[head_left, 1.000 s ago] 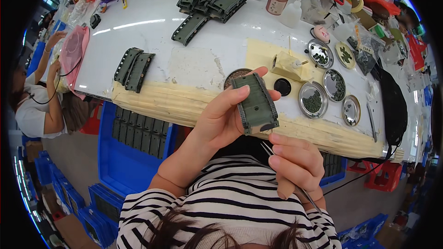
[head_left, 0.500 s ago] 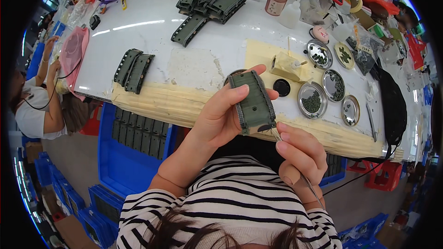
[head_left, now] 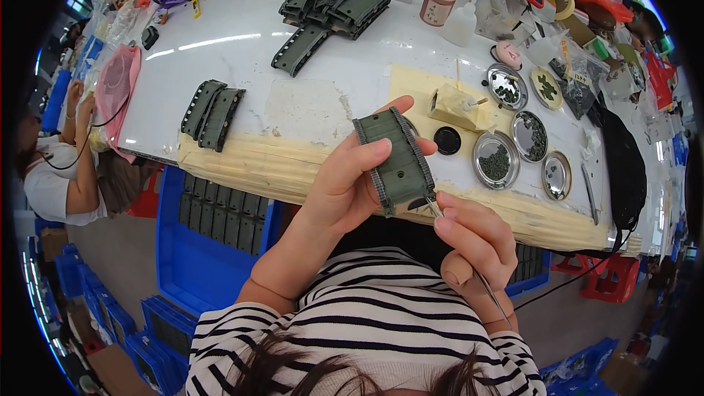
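Observation:
My left hand [head_left: 350, 163] is closed around a dark green curved plastic part [head_left: 398, 164] with ridged long edges, held tilted above the table's near edge. Between the fingers of my right hand [head_left: 478, 238] is a pair of metal tweezers [head_left: 480, 279]. Their tips meet the lower right corner of the green part; whether they pinch anything small there I cannot tell. A beige cover sits on one of my right fingers. Two similar green parts [head_left: 211, 116] lie on the table to the left, and a stack of more [head_left: 336, 4] is at the back.
Round metal dishes [head_left: 496, 160] with small green pieces stand at right, near a tape-wrapped block [head_left: 458, 106] and a black round lid [head_left: 446, 140]. A blue crate [head_left: 213, 271] of green parts is below the table. Another person [head_left: 70, 161] sits at left.
The green part has tilted slightly and shifted a little left in my left hand. The tweezer tips have moved slightly up and left, onto its lower corner.

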A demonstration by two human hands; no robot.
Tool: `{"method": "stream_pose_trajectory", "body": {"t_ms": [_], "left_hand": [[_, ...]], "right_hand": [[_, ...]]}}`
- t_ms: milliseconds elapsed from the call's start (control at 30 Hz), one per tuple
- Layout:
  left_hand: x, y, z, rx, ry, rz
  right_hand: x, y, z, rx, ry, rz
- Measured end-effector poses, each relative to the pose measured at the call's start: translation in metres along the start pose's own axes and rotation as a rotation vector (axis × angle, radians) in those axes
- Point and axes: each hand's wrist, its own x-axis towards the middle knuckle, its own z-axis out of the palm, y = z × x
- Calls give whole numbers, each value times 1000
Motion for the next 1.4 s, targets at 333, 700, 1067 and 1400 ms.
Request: {"method": "stream_pose_trajectory", "body": {"t_ms": [333,700,1067,1400], "left_hand": [[-1,-1,2,39,52,40],[-1,-3,0,5,65,35],[0,-8,-3,-59,42,12],[0,-9,-2,-140,67,-57]], "right_hand": [[-1,1,3,4,-3,-3],[-1,3,5,-5,4,-6],[-1,8,6,51,62,-1],[9,2,7,-38,2,-177]]}}
